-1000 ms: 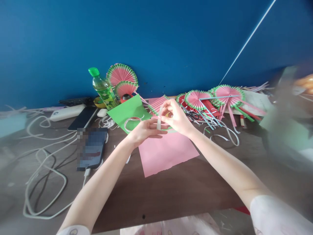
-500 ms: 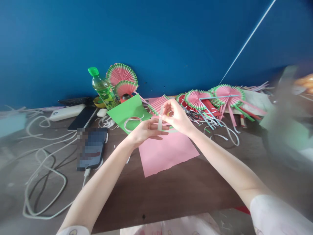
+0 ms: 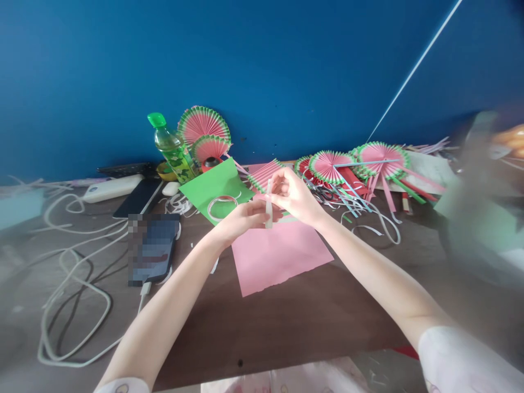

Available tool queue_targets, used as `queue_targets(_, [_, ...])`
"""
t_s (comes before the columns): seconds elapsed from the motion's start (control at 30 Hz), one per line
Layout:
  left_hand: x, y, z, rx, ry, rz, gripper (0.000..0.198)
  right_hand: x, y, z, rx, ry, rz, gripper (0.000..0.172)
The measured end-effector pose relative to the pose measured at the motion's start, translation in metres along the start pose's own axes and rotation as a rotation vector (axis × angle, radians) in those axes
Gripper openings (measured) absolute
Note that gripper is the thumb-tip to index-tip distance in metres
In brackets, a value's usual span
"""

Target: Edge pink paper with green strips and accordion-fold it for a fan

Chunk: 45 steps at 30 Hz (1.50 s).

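Observation:
A narrow whitish strip (image 3: 269,214) stands upright between my hands; whether it is tape or paper I cannot tell. My right hand (image 3: 292,194) pinches its upper end between thumb and fingers. Lower down, the fingers of my left hand (image 3: 248,216) are closed on the same strip. Beneath both hands lies a sheet of pink paper (image 3: 282,256). A green paper sheet (image 3: 216,188) is to the left, with a roll of tape (image 3: 222,208) on it. Just behind my right hand is a pleated pink paper piece with green edges (image 3: 264,173).
Round pleated paper fans (image 3: 327,165) lie at the back right among paper strips. More fans (image 3: 204,125) lean on the blue wall beside a green-capped bottle (image 3: 174,147). Left are a phone (image 3: 153,251), a white power bank (image 3: 113,188) and a looped cable (image 3: 108,305).
The strip has shifted slightly down toward me. My left fingers, spread out before, have curled in around its lower part. My right hand has barely moved.

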<state>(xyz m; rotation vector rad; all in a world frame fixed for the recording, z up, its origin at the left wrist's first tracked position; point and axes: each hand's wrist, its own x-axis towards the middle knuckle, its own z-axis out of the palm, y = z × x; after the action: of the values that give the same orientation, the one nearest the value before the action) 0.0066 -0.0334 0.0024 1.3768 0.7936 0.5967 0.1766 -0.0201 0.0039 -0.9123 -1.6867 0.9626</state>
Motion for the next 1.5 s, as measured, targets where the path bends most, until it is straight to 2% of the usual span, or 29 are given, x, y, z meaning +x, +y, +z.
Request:
queue_targets(0.13, [0.002,-0.002,0.002,0.028,0.075,0.021,0.033,-0.002,-0.003,0.002,0.010,-0.032,-0.030,0.022])
queue_targets(0.27, [0.002,-0.004,0.005,0.075,0.137,0.005,0.027,-0.002,-0.007,0.002,-0.038,-0.031,0.025,0.012])
queue_targets(0.53, [0.000,-0.002,0.006,0.046,0.112,-0.019,0.027,0.001,-0.007,0.000,-0.066,0.093,-0.054,0.009])
queue_targets(0.77, [0.002,-0.006,0.004,-0.009,0.093,-0.020,0.030,0.000,-0.008,0.001,0.054,0.079,0.033,0.012])
queue_targets(1.13, [0.003,-0.010,0.005,-0.054,0.094,-0.006,0.032,-0.001,-0.013,0.000,0.046,0.119,0.117,0.016])
queue_targets(1.5, [0.004,-0.011,0.005,-0.077,0.063,0.010,0.033,-0.002,-0.010,0.001,0.070,0.135,0.099,0.016])
